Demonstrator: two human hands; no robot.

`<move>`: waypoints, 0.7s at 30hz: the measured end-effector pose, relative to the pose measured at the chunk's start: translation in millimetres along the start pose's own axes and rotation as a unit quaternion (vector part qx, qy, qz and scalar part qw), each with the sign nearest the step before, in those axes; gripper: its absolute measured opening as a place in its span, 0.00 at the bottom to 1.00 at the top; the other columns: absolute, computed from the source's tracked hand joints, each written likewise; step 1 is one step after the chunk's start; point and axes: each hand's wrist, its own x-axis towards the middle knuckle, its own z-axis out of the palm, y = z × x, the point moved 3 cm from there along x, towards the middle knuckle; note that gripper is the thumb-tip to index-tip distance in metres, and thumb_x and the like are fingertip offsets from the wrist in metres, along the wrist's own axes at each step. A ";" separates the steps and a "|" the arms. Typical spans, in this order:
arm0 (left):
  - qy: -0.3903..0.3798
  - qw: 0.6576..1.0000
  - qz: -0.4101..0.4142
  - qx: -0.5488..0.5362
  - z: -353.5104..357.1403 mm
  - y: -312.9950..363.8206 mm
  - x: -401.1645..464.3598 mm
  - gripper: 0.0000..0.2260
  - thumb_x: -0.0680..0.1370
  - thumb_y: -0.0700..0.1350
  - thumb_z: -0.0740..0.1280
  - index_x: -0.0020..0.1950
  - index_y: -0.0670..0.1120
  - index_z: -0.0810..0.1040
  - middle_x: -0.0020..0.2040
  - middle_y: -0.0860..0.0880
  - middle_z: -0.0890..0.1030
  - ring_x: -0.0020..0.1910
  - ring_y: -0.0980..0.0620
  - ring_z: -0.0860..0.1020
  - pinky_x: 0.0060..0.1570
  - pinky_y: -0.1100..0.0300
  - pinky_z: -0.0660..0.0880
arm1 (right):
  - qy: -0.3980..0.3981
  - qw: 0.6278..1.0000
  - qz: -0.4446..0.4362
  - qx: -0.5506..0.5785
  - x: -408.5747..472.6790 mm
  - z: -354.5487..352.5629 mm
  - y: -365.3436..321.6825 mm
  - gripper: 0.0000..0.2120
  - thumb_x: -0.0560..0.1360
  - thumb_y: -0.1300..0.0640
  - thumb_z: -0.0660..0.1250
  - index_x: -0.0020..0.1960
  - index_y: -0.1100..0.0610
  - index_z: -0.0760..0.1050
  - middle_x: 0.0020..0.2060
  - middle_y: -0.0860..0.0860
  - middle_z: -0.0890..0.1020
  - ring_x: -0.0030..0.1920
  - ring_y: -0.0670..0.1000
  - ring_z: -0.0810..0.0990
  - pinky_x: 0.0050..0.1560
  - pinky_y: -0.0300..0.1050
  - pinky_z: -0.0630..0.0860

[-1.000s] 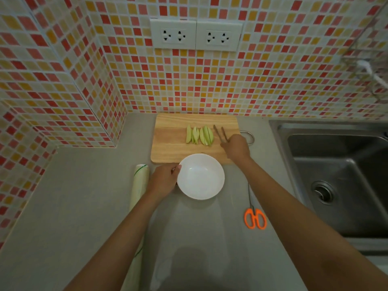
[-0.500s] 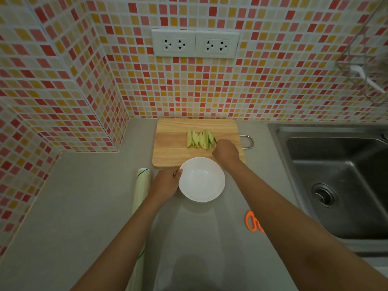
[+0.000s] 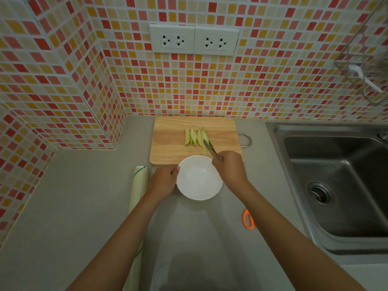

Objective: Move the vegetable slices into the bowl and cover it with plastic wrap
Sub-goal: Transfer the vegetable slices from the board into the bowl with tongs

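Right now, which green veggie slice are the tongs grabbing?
The rightmost pale green vegetable slice on the wooden cutting board. The metal tongs in the right hand reach only that one; the other slices lie untouched to its left.

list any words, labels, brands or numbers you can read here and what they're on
None can be read.
Plastic wrap roll: green line markings only, no legible lettering.
Wall sockets: plain white plates, no print visible.
Bowl, cutting board, scissors and sink: no text or logo shows.
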 end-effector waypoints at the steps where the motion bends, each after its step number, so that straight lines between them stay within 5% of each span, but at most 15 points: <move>1: 0.000 1.000 0.001 -0.003 -0.3 0.3 -0.1 0.17 0.82 0.48 0.56 0.44 0.42 0.80 0.34 0.47 0.79 0.39 0.44 0.79 0.43 0.53 0.74 | -0.001 1.000 -0.009 0.008 -13.0 -2.3 -0.9 0.19 0.72 0.63 0.64 0.26 0.56 0.60 0.22 0.48 0.61 0.25 0.46 0.58 0.27 0.42 0.53; 10: -0.015 1.000 -0.005 -0.022 -1.1 -0.3 -0.3 0.14 0.82 0.47 0.56 0.50 0.45 0.81 0.30 0.51 0.77 0.32 0.46 0.79 0.43 0.53 0.76 | -0.111 0.984 -0.032 -0.135 -82.8 14.0 17.3 0.14 0.74 0.59 0.62 0.31 0.57 0.64 0.27 0.51 0.66 0.33 0.53 0.67 0.28 0.43 0.59; 15: -0.016 1.000 -0.007 -0.026 -2.3 1.2 0.6 0.14 0.81 0.47 0.56 0.52 0.46 0.81 0.32 0.51 0.79 0.33 0.44 0.80 0.44 0.51 0.78 | -0.047 0.984 -0.034 -0.171 -62.8 5.5 4.9 0.12 0.74 0.53 0.63 0.42 0.62 0.77 0.36 0.57 0.78 0.37 0.55 0.74 0.34 0.43 0.63; 21: -0.013 1.000 -0.009 -0.027 -1.4 0.6 0.6 0.14 0.81 0.47 0.57 0.53 0.46 0.81 0.33 0.51 0.79 0.35 0.46 0.79 0.45 0.51 0.77 | -0.017 0.991 0.023 -0.134 26.5 1.5 -9.7 0.18 0.74 0.59 0.64 0.28 0.57 0.63 0.26 0.50 0.67 0.34 0.54 0.72 0.25 0.42 0.56</move>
